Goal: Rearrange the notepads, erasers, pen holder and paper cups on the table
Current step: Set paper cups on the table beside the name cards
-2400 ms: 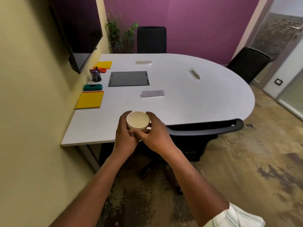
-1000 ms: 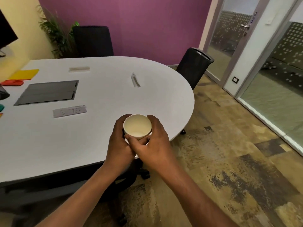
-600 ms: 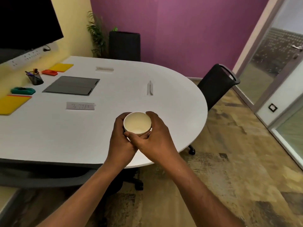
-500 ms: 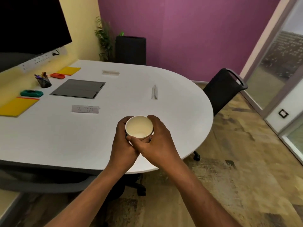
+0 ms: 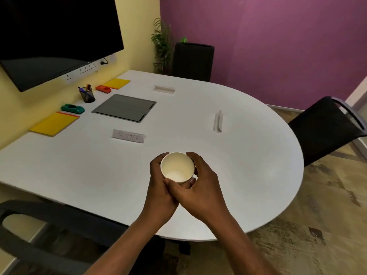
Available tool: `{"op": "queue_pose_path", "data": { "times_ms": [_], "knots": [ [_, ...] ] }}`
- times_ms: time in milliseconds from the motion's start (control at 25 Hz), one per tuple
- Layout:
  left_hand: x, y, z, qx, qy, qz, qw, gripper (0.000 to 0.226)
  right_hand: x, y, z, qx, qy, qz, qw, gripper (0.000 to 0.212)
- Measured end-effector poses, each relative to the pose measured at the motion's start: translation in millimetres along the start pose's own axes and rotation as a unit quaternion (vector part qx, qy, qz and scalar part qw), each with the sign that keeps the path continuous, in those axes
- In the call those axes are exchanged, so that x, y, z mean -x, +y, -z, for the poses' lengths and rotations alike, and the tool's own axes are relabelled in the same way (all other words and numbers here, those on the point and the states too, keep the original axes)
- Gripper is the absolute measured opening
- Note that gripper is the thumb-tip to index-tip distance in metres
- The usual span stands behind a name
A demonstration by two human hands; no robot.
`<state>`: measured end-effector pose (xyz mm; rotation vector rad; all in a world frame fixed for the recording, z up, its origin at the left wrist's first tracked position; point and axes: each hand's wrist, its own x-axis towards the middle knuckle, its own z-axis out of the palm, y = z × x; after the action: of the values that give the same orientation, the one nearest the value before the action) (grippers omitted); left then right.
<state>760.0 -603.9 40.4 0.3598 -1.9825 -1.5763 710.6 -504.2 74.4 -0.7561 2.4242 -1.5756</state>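
over the near side of the table [image 5: 79, 175]: both hands hold one paper cup [image 5: 177, 168] above the white top. i cannot tell if its bottom touches the top.
cup: it is upright, mouth up, and looks to have nothing inside. its long way runs up and down.
left hand [image 5: 158, 193]: fingers curled round the left side of the cup, holding it.
right hand [image 5: 200, 191]: fingers curled round the right side, thumb across the front, lying over the left thumb.
nearer hand: both are on the cup, so neither is nearer. the cup sits right between the fingers.
row by the wall: pen holder [image 5: 87, 95] with pens, green eraser [image 5: 72, 108], orange eraser [image 5: 103, 89], near notepad [image 5: 53, 124] and far notepad [image 5: 117, 83] all lie close to the yellow wall.
which way: that row lies ahead and to the left of the cup, well apart from it. the left hand is on that side.
name card [image 5: 128, 136]: it stands between the cup and the grey panel [image 5: 125, 107], nearer than the row.
next move, my guess: the cup has to go down on the table, so it should drop straight with its bottom flat.
what could go wrong: a thin cup can bend if squeezed hard, or tip if it lands on its edge.
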Motion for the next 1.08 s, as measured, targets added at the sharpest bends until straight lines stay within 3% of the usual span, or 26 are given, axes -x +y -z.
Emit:
{"op": "queue_pose_path", "data": {
  "times_ms": [120,400,640,800,880,1080],
  "knots": [
    [-13,-8,1,-0.005,0.034,0.009,0.999,0.073,-22,1,-9,-0.001,-0.021,0.009,1.000,0.056],
    [-56,-37,-20,-0.011,0.097,0.058,0.994,0.062,-90,31,-3,-0.013,-0.078,0.039,0.996,0.042],
    [-90,-36,-78,-0.019,0.151,0.061,0.986,0.067,-144,68,33,-0.020,-0.133,0.070,0.988,0.074],
    [-98,-42,-102,-0.037,0.165,0.064,0.984,0.053,-164,90,41,-0.006,-0.174,0.067,0.982,0.080],
    [-102,-44,-111,0.004,0.181,0.084,0.980,0.045,-169,97,40,0.002,-0.190,0.077,0.979,0.084],
    [-116,-56,-120,0.010,0.207,0.101,0.973,0.044,-179,109,32,-0.021,-0.196,0.082,0.977,0.087]
  ]
}}
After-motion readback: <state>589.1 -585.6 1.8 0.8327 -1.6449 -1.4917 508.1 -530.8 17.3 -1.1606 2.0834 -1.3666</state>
